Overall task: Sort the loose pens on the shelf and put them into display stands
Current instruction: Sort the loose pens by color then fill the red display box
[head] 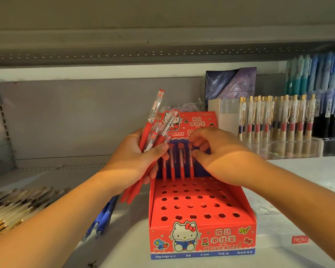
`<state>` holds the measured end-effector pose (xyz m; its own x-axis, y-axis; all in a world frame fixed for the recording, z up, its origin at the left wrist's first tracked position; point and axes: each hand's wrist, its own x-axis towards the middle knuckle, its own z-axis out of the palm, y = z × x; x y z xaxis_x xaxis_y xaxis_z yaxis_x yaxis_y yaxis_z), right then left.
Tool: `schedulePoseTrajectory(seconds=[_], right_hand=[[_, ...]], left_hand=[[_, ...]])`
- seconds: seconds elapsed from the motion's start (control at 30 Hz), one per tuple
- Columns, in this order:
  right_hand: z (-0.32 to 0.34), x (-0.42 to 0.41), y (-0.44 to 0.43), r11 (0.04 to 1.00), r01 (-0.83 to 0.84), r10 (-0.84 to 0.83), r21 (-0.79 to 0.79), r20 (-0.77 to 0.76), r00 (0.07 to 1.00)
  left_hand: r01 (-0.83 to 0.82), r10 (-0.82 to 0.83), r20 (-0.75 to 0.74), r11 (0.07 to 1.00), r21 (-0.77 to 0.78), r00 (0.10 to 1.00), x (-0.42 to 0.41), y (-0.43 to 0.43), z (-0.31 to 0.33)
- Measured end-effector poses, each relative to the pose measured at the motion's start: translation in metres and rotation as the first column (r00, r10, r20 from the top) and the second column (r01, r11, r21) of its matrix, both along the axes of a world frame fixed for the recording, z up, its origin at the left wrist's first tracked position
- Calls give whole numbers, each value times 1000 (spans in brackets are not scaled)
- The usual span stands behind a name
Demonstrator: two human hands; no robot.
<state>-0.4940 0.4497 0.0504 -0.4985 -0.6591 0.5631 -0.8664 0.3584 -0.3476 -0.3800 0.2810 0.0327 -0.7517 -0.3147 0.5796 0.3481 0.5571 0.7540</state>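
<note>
Over the red stand (201, 240), left hand (132, 159) grips a bunch of red pens (155, 111) as ready supply; right hand (220, 151) seems to pinch a back-row pen (191, 168), seating it.

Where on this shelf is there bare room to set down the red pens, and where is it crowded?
Bare shelf lies right of the red display stand, in front of the gold-clipped pens. Crowded: the left, with loose blue pens and a heap of gold-trimmed pens.
</note>
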Motion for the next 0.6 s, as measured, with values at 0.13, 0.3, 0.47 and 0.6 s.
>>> schedulePoseTrajectory(seconds=[0.13, 0.3, 0.47, 0.6], right_hand=[[-11, 10, -2, 901, -195, 347, -387, 375, 860], [-5, 15, -16, 768, -227, 572, -599, 481, 664], [-12, 17, -17, 718, -242, 657, -652, 520, 546], [-9, 15, -15, 681, -204, 679, -703, 501, 537]], left_hand=[[24, -24, -10, 1000, 1, 1000, 2, 3, 3], [94, -94, 4, 995, -14, 996, 2, 6, 3], [174, -174, 10, 984, 49, 985, 1, 12, 1], [221, -228, 36, 965, 139, 973, 2, 17, 4]])
